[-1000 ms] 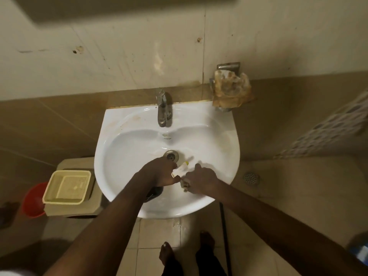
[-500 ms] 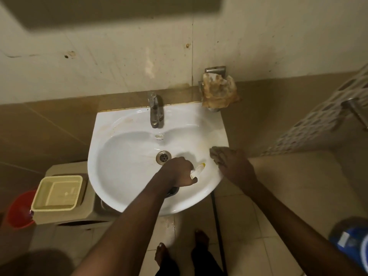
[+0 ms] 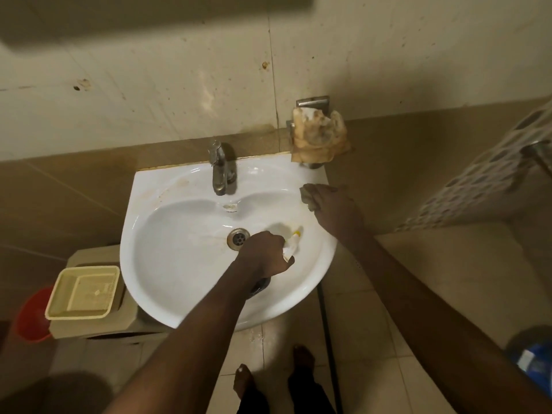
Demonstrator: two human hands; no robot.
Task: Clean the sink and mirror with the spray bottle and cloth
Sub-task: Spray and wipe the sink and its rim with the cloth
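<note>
a red bucket (image 3: 31, 315) stood on the floor at the far left, partly hidden behind a beige stand (image 3: 98, 327). a pale yellow basket (image 3: 82, 292) sat on top of that stand, just beside the sink's left edge. the white sink (image 3: 167, 234) hung against the brown-tiled wall, its tap (image 3: 219, 168) at the middle of the back edge and its drain (image 3: 238, 238) at the bottom of the bowl. the left hand (image 3: 263, 255) was over the bowl just right of the drain, its fingers curled round the spray bottle (image 3: 291, 242), whose white neck and yellow nozzle poked out toward the bowl's right side; a dark part of the bottle showed below the wrist. the right hand (image 3: 334, 207) rested on the sink's right edge near the back corner, its fingers bunched over the cloth (image 3: 307, 197), which pressed against the rim. a crumpled, stained rag (image 3: 319, 135) sat in a metal holder (image 3: 312, 101) on the wall above the sink's back right corner. two bare feet (image 3: 245, 380) stood on the floor tiles below the sink's front edge. a blue container (image 3: 534, 360) lay at the far right, blurred.
</note>
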